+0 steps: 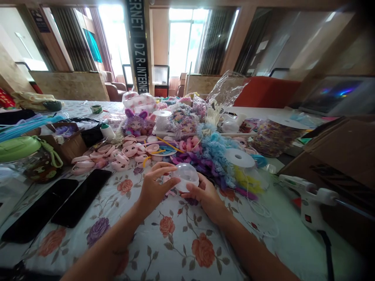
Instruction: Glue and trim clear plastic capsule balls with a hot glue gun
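Note:
Between my two hands I hold a clear plastic ball (186, 171) just above the flowered tablecloth (146, 242). My left hand (156, 183) grips its left side, with thumb and fingers closed on it. From the right and below, my right hand (206, 195) closes on the same ball, its thumb at the lower front. Whether the ball is one piece or two halves I cannot tell. Right behind it lie several pink doll face pieces (120, 160) and a heap of blue curly yarn (215, 152). Purple yarn (195, 164) spreads behind my fingers.
Two black phones (83, 197) lie at the left, near a green-lidded jar (41, 164). A white glue gun (307, 195) leans by a cardboard box (336, 164) at the right. A white spool (239, 157) and finished-looking dolls (136, 123) stand farther back.

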Motion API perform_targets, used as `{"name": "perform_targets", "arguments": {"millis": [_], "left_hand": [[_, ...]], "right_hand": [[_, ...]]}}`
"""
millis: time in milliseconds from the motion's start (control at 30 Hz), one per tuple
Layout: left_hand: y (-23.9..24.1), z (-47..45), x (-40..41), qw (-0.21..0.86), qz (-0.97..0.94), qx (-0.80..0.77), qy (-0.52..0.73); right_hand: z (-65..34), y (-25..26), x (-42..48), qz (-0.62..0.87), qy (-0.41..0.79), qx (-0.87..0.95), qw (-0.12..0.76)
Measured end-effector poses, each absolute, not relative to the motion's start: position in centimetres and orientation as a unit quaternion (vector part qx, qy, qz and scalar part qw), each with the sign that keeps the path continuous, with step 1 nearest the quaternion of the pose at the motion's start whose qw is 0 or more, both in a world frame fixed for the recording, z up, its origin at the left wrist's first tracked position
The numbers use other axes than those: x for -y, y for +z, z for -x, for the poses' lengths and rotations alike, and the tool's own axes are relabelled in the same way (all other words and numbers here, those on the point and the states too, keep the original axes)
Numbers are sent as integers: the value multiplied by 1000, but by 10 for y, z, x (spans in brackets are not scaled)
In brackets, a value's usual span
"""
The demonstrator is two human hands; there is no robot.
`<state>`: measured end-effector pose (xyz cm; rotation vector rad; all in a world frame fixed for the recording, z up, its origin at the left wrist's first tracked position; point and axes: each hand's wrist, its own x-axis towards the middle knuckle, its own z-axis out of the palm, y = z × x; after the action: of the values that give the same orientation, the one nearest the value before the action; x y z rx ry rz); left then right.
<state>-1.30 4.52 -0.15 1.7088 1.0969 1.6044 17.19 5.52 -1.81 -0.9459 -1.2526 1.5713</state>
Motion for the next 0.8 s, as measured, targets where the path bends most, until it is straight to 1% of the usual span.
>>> {"name": "perform_targets", "arguments": {"millis": [133,267,367,433,500,600,700,800], "left_hand": [[-4,11,-46,256,-612,-416,622],[-10,21,-58,242,-529,-509,635],[-17,34,-70,253,-471,-531,657],[-19,40,-75,263,-446,-532,670],[-17,41,-75,289,-418,-523,685],[-10,38,-71,335,-385,-497,701],[-7,36,-67,323,-403,-493,700],[-9,38,-68,272,-418,-497,710]], "right_hand": [[-169,-17,-54,384,637,510,433],[-167,-16,-52,321,659,524,434],[-169,-16,-53,298,653,523,459],[-172,-17,-55,308,626,519,495],[-174,-16,-56,323,571,529,538],[-176,-13,-53,371,437,579,579],[-179,-11,-48,425,302,641,564],[-182,-11,-44,431,243,676,546]]}}
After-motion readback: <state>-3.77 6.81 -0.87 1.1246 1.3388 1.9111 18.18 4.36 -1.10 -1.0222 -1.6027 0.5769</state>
